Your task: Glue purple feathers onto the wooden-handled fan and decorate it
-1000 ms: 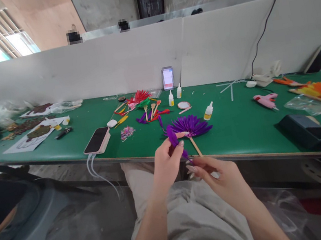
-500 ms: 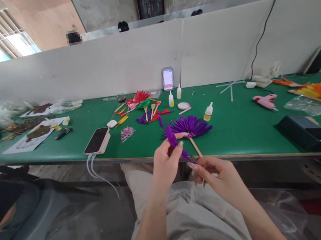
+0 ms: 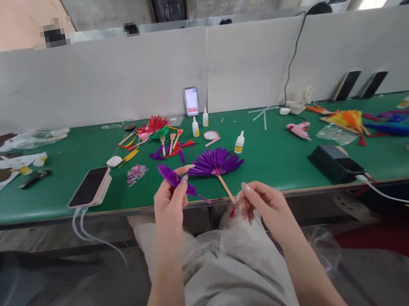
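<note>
My left hand (image 3: 170, 207) pinches a purple feather (image 3: 170, 175) between thumb and fingers, its thin quill end pointing down to the right. Just beyond lies a purple feather fan (image 3: 215, 161), spread on the table, its wooden handle (image 3: 226, 187) reaching the front edge. A red tassel (image 3: 232, 211) hangs from the handle's end. Right of the handle is my right hand (image 3: 264, 201), thumb and fingertips pressed together; whatever is between them, if anything, is too small to make out. A glue bottle (image 3: 239, 143) stands tilted to the right of the fan.
Several coloured feather pieces (image 3: 156, 124) lie farther back, near two glue bottles (image 3: 195, 127). A phone (image 3: 90, 188) with cables is at left, a black device (image 3: 336, 163) at right. A pink glue gun (image 3: 299, 131) rests beyond it. A white partition (image 3: 116, 79) borders the table.
My right hand has moved away from the feather's lower end, to the right. The left hand still holds the feather. The view has turned right.
</note>
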Motion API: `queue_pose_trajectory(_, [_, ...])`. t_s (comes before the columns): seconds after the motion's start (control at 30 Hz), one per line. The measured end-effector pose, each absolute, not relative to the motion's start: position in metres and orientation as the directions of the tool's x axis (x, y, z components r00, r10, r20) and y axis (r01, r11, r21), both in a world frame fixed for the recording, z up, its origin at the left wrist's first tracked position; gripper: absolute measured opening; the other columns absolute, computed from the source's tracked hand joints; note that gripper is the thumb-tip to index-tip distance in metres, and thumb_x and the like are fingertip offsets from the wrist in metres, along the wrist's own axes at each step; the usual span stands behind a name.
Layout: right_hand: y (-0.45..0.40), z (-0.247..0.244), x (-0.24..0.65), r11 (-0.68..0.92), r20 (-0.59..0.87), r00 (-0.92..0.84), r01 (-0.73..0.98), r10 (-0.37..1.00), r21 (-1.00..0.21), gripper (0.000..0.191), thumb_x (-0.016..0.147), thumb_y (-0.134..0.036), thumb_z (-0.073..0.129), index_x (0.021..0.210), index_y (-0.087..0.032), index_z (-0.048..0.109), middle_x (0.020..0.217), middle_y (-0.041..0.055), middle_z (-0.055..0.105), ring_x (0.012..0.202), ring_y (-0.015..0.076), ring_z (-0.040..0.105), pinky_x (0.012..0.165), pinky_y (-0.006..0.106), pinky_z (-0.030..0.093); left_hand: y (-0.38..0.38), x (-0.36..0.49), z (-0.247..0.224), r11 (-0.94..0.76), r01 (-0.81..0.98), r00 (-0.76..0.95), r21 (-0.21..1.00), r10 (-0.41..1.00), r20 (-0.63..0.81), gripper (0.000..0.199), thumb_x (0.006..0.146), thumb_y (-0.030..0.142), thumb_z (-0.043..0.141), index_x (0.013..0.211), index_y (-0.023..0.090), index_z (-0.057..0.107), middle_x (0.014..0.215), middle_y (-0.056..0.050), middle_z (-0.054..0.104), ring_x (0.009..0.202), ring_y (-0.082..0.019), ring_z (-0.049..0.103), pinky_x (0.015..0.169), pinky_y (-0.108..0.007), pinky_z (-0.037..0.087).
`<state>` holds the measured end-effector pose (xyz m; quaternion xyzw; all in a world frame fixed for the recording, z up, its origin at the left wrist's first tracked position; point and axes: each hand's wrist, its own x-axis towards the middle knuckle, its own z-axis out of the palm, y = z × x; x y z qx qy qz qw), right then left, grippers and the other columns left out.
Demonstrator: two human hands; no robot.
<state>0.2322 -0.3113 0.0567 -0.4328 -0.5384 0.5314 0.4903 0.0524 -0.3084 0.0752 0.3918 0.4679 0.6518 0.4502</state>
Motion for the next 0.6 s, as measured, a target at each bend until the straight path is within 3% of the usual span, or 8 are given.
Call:
queue_pose_trajectory(0.17, [-0.306, 0.054, 0.248, 0.131, 0.131, 0.000, -0.101, 0.991, -0.986, 0.040, 0.085, -0.047, 0.045, 0.057, -0.020, 0.040, 0.045, -0.0048, 0.047, 0.038, 0.0078, 0.046, 0.039, 0.020, 0.036, -0.311, 0.054, 0.082, -0.132, -0.216, -0.270, 0.967, 0.960, 0.071, 0.024, 0.073, 0.026, 0.059, 0.096, 0.018, 0.061, 0.057, 0.004, 0.049, 0.042, -0.004, 0.025, 0.041, -0.022, 0.018])
queue_pose_trajectory(0.43, [-0.302, 0.057, 0.249, 0.128, 0.129, -0.026, -0.034, 0.991, -0.991, 0.023, 0.077, -0.039, 0.060, 0.074, -0.017, 0.055, 0.064, 0.0017, 0.065, 0.045, 0.0095, 0.055, 0.040, 0.020, 0.038, -0.309, 0.053, 0.079, -0.121, -0.235, -0.256, 0.964, 0.965, 0.059, 0.024, 0.075, 0.028, 0.059, 0.097, 0.020, 0.059, 0.046, 0.008, 0.028, 0.041, -0.005, 0.023, 0.040, -0.021, 0.017])
queue_pose_trajectory(0.6, [-0.299, 0.062, 0.243, 0.157, 0.159, -0.054, -0.032, 0.986, -0.987, 0.025, 0.078, -0.039, 0.060, 0.068, -0.018, 0.052, 0.055, 0.0000, 0.062, 0.043, 0.0100, 0.053, 0.040, 0.021, 0.037, -0.305, 0.047, 0.073, -0.132, -0.268, -0.285, 0.954, 0.957, 0.052, 0.025, 0.073, 0.029, 0.061, 0.097, 0.020, 0.059, 0.045, 0.008, 0.028, 0.038, -0.004, 0.023, 0.037, -0.020, 0.016])
